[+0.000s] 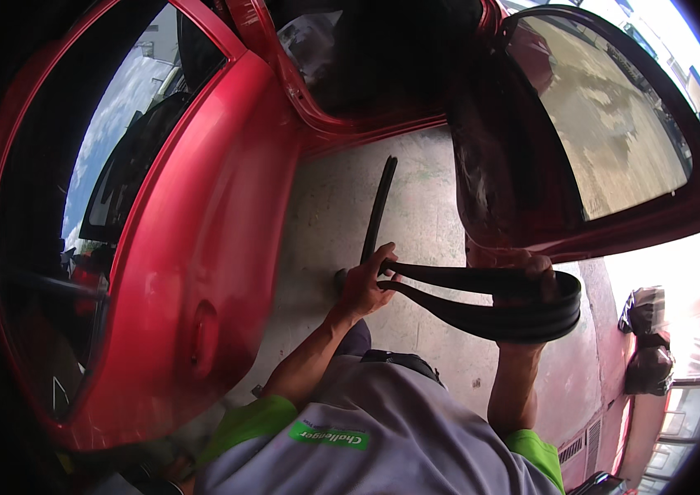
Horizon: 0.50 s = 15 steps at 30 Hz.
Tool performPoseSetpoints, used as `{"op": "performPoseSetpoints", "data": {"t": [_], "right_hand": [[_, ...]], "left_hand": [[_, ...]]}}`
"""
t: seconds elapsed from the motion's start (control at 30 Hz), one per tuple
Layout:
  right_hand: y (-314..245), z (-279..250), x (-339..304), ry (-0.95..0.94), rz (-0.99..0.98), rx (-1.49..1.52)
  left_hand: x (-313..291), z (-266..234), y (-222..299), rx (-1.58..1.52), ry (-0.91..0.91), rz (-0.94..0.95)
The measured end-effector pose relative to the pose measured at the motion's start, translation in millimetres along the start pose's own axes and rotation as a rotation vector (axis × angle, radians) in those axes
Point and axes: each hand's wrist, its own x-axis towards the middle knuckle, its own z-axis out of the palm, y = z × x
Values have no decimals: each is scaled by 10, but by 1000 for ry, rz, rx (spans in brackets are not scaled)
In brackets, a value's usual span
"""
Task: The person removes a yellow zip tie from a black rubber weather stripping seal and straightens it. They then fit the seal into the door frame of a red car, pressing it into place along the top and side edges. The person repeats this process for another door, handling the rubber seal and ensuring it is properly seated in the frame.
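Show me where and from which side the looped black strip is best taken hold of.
Probably the rounded right end of the black strip, from the near right: its bands lie stacked there, so the right grip can gather them together. The strip looks flexible, so the left grip should steady the opposite end, where two lengths converge.

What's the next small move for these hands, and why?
I'd probably ease one turn off the right hand while the left hand grips: the black strip is bunched in loops at the right hand, and a straight length juts beyond the left.
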Motion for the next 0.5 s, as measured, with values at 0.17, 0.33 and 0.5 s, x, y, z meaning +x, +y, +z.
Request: {"op": "performPoseSetpoints", "data": {"t": [0.17,0.33,0.5], "right_hand": [[-58,-446,1369,328,-147,-45],[-4,-1580,2450,543,-60,-32],[479,-2532,3246,806,223,-217]], "left_hand": [[1086,-396,-270,148,-234,-374],[1890,-675,-832,168,-433,-552],[3246,-936,-654,203,-90,-534]]}}
